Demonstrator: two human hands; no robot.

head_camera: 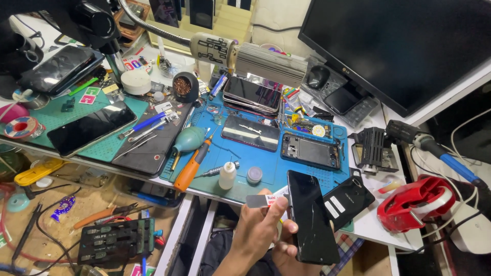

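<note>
— Phone [311, 217], black with a cracked glossy face: where is it?

— It stands tilted at the bottom of the view, over the near edge of the blue work mat [266, 174], just in front of a black back cover [349, 200] lying on the table.

— Which hand has it?

— The right hand [286, 250] comes up from below and clasps the phone's lower part; its fingers curl around the left edge, and the glass covers most of the palm.

— And the other hand?

— The left hand [258, 227] sits just left of the phone. Its fingers are pinched on a thin flat card [263, 200], grey at the tip with a red and white part, whose right end reaches toward the phone's upper left edge. Whether card and phone touch cannot be told.

— What lies about?

— Behind the hands, on the mat, stand a small white bottle [227, 175] and a little round jar [254, 175], with an orange screwdriver [192, 166] to their left. Farther back lies an opened phone frame [310, 151], and a red tape dispenser [417, 202] sits well to the right.
</note>
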